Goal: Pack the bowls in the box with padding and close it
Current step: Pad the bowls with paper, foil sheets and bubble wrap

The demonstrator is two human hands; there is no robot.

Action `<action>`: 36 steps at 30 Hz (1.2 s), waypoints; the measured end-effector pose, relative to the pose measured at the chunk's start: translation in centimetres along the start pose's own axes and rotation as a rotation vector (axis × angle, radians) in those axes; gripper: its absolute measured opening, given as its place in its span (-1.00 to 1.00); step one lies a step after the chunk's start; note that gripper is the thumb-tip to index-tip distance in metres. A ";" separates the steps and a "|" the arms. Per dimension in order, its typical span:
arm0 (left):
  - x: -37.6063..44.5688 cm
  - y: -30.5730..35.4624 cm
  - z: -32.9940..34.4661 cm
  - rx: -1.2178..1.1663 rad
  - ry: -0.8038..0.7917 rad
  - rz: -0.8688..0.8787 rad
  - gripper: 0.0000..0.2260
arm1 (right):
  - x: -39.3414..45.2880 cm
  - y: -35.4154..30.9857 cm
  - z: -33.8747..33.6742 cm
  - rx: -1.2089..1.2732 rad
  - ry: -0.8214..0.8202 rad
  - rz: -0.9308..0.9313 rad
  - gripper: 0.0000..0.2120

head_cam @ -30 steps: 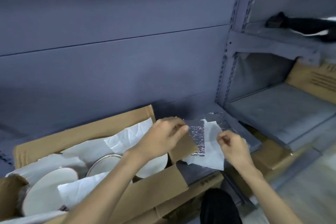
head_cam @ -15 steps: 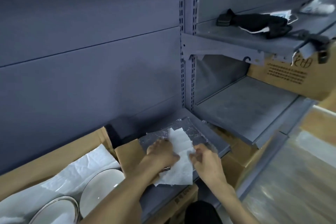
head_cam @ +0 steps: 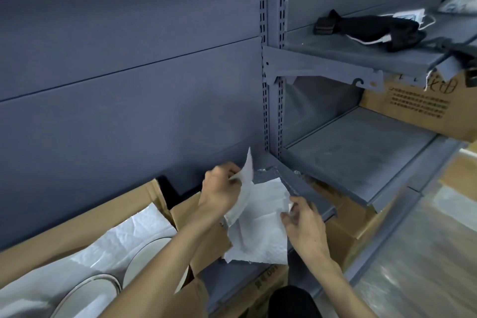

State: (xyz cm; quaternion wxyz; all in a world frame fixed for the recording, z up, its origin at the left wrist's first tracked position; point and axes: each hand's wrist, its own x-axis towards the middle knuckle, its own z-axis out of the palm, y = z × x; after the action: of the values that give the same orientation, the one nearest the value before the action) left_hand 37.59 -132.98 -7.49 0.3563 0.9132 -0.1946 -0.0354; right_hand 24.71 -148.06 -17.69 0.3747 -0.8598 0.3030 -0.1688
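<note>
1. Two shelving bays fill the view: a grey back panel (head_cam: 129, 72) from 9 to 12 o'clock, and grey metal shelves (head_cam: 361, 155) from 1 to 4 o'clock.
2. Open cardboard box (head_cam: 77, 217) at 8 o'clock, flaps up, lined with white padding sheet (head_cam: 134, 237). Not yet closed.
3. Printed carton (head_cam: 426, 111) at 3 o'clock on the middle shelf; black strapped item (head_cam: 374, 28) on the shelf above, at 1 o'clock.
4. Two white bowls (head_cam: 147, 263) with dark rims sit on edge inside the box at 7 o'clock, side by side, padding behind them. Judged ceramic: heavy for their size, stiff, smooth, liable to chip where rims meet. Best taken by the rim with fingers under the foot, one at a time.
5. White padding paper (head_cam: 260, 230) lies at 6 o'clock over the shelf edge just right of the box flap, crumpled, one corner lifted. Looks light, limp, easy to tear; take it at the corners and let it drape.
6. Something crinkly and silvery shows beneath the paper; cannot tell what it is.
7. Left hand (head_cam: 219, 191) pinches the raised upper corner of the paper.
8. Right hand (head_cam: 302, 224) has fingers curled at the paper's right edge, appearing to pinch it; the contact point is blurred.
9. Judgement: a sheet is being separated for the next padding layer between the bowls.
</note>
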 end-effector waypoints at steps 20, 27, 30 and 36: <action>-8.1 -4.0 -10.5 -0.513 0.196 0.009 -0.75 | -2.7 -7.9 -1.9 0.654 0.292 -0.230 -0.80; -11.8 -7.4 -15.4 -0.525 0.213 -0.010 -0.65 | -3.9 -11.4 -2.5 0.795 0.246 -0.279 -0.89; -13.9 -8.4 -17.6 -0.368 0.230 0.029 -0.85 | -4.5 -12.0 -1.1 0.821 0.247 -0.259 -0.85; -18.7 -9.8 -18.0 -0.028 0.131 0.175 -0.90 | -5.4 -13.0 1.1 0.911 0.307 -0.218 -0.84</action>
State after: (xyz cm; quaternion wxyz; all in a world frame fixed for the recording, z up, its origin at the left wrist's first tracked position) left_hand 27.27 -107.86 -1.99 0.3829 0.8879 -0.2494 0.0527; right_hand 26.26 -137.00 -9.07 0.6438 -0.6006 0.1583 -0.4470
